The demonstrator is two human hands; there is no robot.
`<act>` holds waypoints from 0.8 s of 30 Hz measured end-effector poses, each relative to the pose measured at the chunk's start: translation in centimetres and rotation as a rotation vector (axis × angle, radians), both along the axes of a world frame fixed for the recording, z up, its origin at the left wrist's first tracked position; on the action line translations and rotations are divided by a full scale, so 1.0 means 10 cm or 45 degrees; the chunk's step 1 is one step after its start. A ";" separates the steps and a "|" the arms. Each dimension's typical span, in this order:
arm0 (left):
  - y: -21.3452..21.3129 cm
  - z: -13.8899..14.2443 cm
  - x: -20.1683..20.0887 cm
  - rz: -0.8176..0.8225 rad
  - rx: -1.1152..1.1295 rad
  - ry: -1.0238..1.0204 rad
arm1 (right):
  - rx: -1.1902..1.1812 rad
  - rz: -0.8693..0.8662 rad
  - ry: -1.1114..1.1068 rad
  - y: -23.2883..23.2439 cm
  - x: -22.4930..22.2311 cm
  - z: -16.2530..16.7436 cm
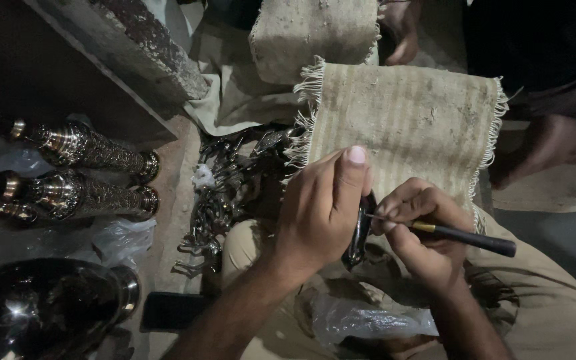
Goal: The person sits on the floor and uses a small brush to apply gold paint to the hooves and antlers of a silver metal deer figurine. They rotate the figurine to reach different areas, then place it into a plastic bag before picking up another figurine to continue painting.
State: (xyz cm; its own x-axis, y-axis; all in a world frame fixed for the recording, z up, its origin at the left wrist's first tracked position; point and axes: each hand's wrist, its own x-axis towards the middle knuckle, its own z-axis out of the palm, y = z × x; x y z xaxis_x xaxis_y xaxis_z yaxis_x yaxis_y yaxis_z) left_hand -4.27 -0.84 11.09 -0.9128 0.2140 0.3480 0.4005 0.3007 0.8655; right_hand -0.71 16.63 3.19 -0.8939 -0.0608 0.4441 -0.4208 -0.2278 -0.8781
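The left hand [318, 210] is pinching a small dark metal piece [358, 233] at six o'clock from the fringed mat [408, 123], while the right hand [418, 230], fingers closed on a thin brush [461, 235], is touching it, so a loosening pinch could smear the stroke.

left hand [321, 207] curled shut, thumb up — right hand [418, 230] pinched closed beside it.

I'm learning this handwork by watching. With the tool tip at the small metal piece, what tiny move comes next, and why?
Probably a short stroke along the metal piece: the left hand pinches it upright, and the right hand holds the black-handled tool like a pen, tip at its edge.
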 end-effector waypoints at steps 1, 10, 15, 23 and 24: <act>0.00 0.00 0.01 0.011 -0.009 0.012 | -0.006 -0.014 -0.023 0.00 0.02 -0.01; 0.00 0.00 0.07 0.047 -0.014 0.036 | -0.037 -0.038 -0.148 -0.03 0.11 0.02; 0.03 -0.02 0.10 0.068 -0.015 0.038 | -0.008 -0.095 -0.184 -0.03 0.16 0.07; 0.07 -0.04 0.09 0.092 -0.020 0.031 | -0.072 -0.081 -0.197 -0.04 0.17 0.04; 0.07 -0.03 0.09 0.092 -0.012 0.061 | -0.059 -0.078 -0.192 -0.03 0.17 0.04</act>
State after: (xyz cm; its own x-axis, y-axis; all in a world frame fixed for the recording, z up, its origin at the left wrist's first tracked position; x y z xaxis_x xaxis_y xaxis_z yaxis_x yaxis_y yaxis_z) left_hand -3.33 -0.19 10.77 -0.9084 0.1518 0.3896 0.4181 0.3384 0.8430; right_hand 0.96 16.30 3.54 -0.9521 0.0131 0.3054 -0.2990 -0.2476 -0.9216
